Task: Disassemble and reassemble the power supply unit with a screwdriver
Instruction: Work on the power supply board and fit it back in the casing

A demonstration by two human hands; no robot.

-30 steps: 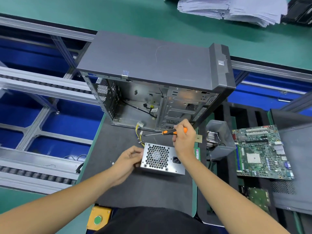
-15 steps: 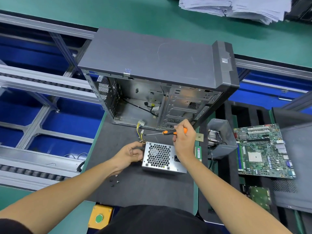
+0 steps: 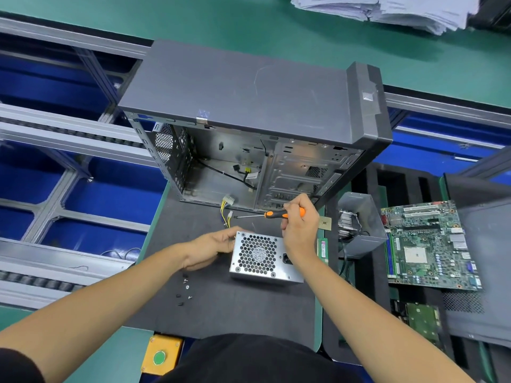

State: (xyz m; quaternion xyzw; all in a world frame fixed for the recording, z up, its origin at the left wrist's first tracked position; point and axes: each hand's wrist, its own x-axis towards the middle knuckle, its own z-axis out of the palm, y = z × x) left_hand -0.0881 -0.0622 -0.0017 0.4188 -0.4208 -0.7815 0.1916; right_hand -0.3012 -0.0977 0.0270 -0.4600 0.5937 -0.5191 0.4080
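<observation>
The silver power supply unit stands on the dark mat, its honeycomb fan grille facing me. My left hand grips its left edge. My right hand sits over its top right corner and holds an orange-and-black screwdriver, whose shaft points left above the unit. Yellow and black cables run from behind the unit toward the open grey computer case. Several small screws lie on the mat to the unit's lower left.
A motherboard lies at the right beside a grey metal box with a heatsink. A second circuit board and a dark panel are further right. A yellow box with a green button sits near me. A paper stack is at the back.
The power supply unit and both hands have shifted slightly away from me, and my left hand's move uncovered the screws on the mat. The screwdriver stays level in my right hand.
</observation>
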